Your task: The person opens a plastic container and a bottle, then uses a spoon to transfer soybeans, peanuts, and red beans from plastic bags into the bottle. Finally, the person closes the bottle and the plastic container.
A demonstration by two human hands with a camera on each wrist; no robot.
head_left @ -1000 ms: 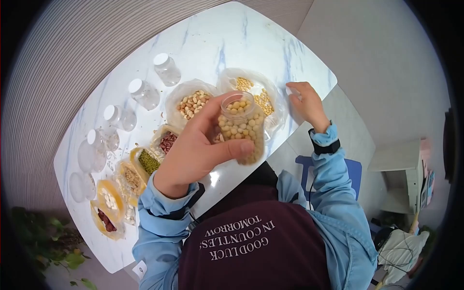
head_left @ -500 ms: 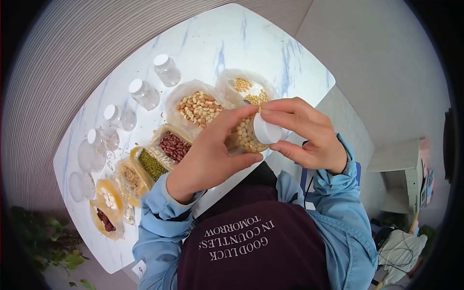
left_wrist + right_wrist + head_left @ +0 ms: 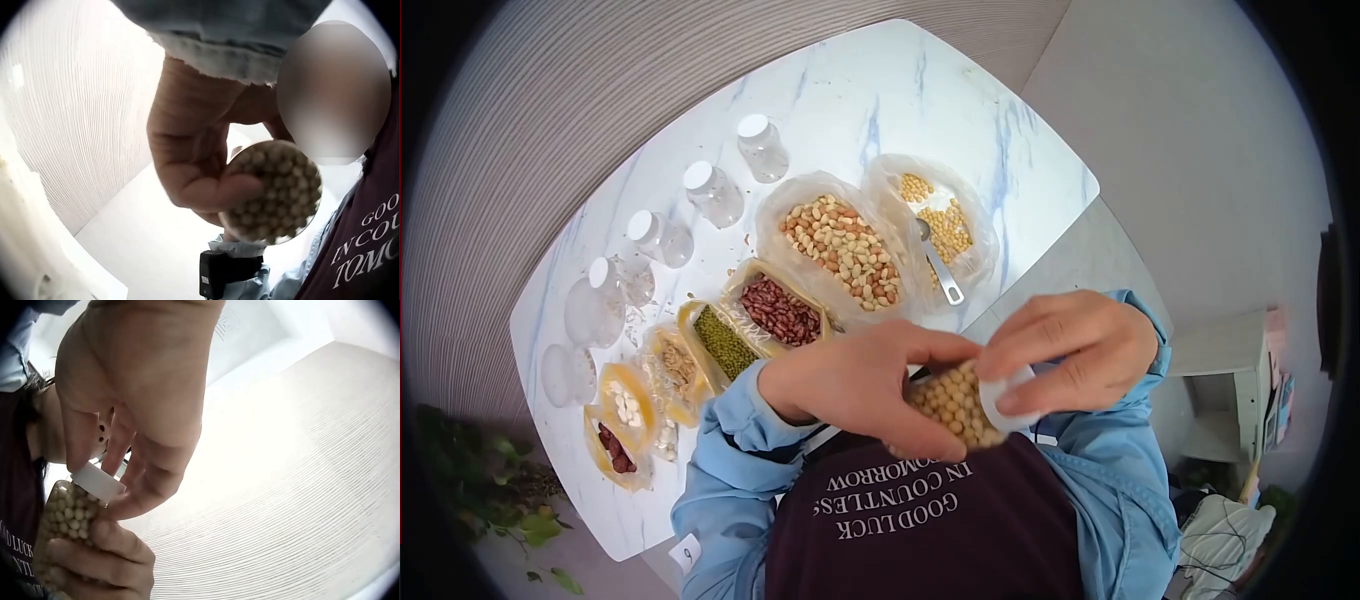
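In front of the chest, my left hand [image 3: 870, 385] grips a clear jar [image 3: 955, 410] full of pale yellow soybeans, its thumb and fingers wrapped round the body. The left wrist view shows the jar's round base [image 3: 281, 200] with beans packed against it. My right hand [image 3: 1085, 350] pinches a white screw cap [image 3: 1006, 396] between thumb and fingertips. Seen from the right wrist, the cap [image 3: 99, 481] sits over the jar's mouth, slightly tilted with the jar. Behind the hands, an open bag [image 3: 987, 250] of soybeans lies with a metal spoon [image 3: 941, 270] in it.
On the marbled table [image 3: 1040, 150] beside the soybeans lies a bag of peanuts [image 3: 830, 240]. Bags of red beans [image 3: 780, 312], green beans [image 3: 722, 345] and other dry foods run down the left. Several white-capped clear jars [image 3: 715, 200] line the far-left side.
My right hand has come from the table's right edge to the jar with the white cap. Both hands have then brought jar and cap down toward the chest, uncovering the spoon.
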